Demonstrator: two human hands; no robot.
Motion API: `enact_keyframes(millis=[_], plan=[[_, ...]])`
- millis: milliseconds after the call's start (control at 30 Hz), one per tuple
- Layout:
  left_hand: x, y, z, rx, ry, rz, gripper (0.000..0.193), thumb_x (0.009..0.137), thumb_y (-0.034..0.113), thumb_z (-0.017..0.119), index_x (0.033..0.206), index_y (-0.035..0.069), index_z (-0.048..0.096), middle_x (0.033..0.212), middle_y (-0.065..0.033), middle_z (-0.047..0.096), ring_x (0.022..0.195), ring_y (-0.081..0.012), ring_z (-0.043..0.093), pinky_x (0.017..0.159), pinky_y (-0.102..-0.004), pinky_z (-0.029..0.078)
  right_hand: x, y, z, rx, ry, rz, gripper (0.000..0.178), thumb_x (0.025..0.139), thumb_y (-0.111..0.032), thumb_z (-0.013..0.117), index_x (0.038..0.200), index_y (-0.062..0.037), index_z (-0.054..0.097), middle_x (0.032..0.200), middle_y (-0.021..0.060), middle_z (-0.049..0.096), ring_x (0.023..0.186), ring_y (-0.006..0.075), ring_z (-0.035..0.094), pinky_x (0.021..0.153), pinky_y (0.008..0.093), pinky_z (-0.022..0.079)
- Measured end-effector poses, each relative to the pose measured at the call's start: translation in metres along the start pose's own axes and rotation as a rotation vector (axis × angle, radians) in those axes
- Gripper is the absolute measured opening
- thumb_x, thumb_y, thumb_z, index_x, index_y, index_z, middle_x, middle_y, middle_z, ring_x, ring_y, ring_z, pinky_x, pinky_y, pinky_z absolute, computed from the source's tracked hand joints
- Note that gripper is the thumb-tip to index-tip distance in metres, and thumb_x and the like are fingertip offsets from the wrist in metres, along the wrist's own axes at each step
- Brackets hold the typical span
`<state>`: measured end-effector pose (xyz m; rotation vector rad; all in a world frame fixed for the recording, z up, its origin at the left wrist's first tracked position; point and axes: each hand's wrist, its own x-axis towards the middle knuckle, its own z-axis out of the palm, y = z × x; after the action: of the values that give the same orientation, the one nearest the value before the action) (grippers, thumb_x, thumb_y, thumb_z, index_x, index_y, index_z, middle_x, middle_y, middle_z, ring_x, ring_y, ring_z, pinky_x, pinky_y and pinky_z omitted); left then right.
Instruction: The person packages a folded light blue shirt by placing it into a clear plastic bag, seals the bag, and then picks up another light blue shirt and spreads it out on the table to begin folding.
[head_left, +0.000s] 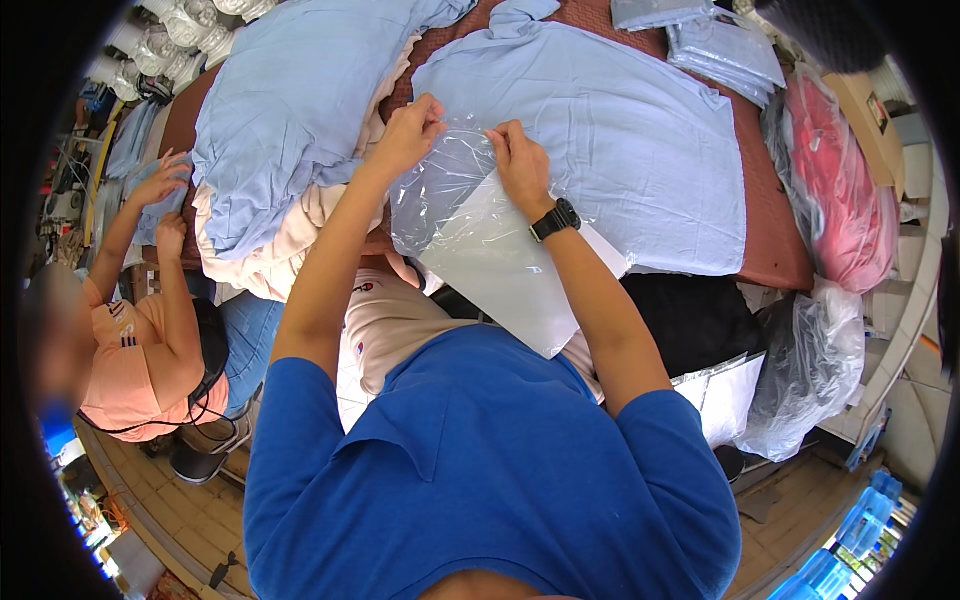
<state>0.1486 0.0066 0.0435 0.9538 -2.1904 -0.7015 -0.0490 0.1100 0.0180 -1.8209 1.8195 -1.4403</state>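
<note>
My left hand (410,138) pinches the upper left edge of a clear plastic bag (438,195). On the bag's other side, my right hand (523,172), with a black watch on the wrist, is closed on the upper edge too. A stiff white sheet (512,285) slants below the right hand and hangs over the table's near edge; whether it lies inside the bag or under it, I cannot tell. Beneath and beyond the hands, a light blue garment (640,160) lies spread flat.
The brown-covered table (780,235) holds a blue garment pile (290,110) over cream cloth (255,250) at left. Folded bagged garments (725,55) lie far right, by a red bundle in plastic (840,190). A co-worker (150,340) handles blue cloth at far left.
</note>
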Motion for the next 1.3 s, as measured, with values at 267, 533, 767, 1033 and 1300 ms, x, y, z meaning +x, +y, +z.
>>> enact_keyframes(millis=[267,533,767,1033,1300], plan=[[-0.006,0.016,-0.003,0.089,0.102,0.103,0.012,0.089,-0.001,0.069,0.099,-0.002,0.061,0.088,-0.0140,0.071,0.080,-0.0247,0.071,0.071,-0.0341,0.054,0.024,-0.019,-0.006,-0.245,0.139,-0.222,0.050,0.084,-0.034,0.078,0.119,-0.0042,0.059,0.110,0.0126,0.067,0.086,0.0290,0.067,0.075,0.0423,0.051],[-0.014,0.043,-0.008,-0.035,0.118,-0.029,0.020,0.088,0.001,0.072,0.107,0.000,0.064,0.098,-0.0116,0.070,0.078,-0.0191,0.068,0.071,-0.0315,0.053,0.055,0.007,0.020,0.346,-0.406,0.131,0.026,0.087,-0.023,0.076,0.104,-0.0039,0.074,0.090,0.0083,0.074,0.084,0.0192,0.067,0.079,0.0335,0.052],[-0.021,0.042,-0.015,0.016,0.144,0.017,0.023,0.086,0.001,0.074,0.108,0.001,0.066,0.096,-0.0103,0.067,0.078,-0.0191,0.067,0.068,-0.0315,0.051,0.056,-0.002,0.017,0.411,-0.454,0.155,0.025,0.091,-0.025,0.074,0.102,-0.0019,0.075,0.088,0.0077,0.074,0.082,0.0164,0.066,0.077,0.0318,0.052],[-0.019,0.047,-0.012,0.087,0.205,0.117,0.019,0.087,0.002,0.071,0.106,0.003,0.068,0.093,-0.0116,0.065,0.076,-0.0237,0.067,0.066,-0.0332,0.051,0.055,-0.004,0.013,0.445,-0.461,0.173,0.027,0.092,-0.026,0.073,0.104,-0.0019,0.075,0.085,0.0056,0.072,0.076,0.0139,0.061,0.074,0.0309,0.051],[-0.018,0.055,-0.012,0.107,0.203,0.125,0.018,0.086,0.000,0.069,0.104,0.003,0.069,0.095,-0.0117,0.066,0.078,-0.0279,0.066,0.067,-0.0353,0.052,0.053,-0.005,0.012,0.476,-0.460,0.163,0.027,0.092,-0.026,0.073,0.104,-0.0024,0.075,0.088,0.0056,0.072,0.080,0.0134,0.061,0.076,0.0302,0.050]])
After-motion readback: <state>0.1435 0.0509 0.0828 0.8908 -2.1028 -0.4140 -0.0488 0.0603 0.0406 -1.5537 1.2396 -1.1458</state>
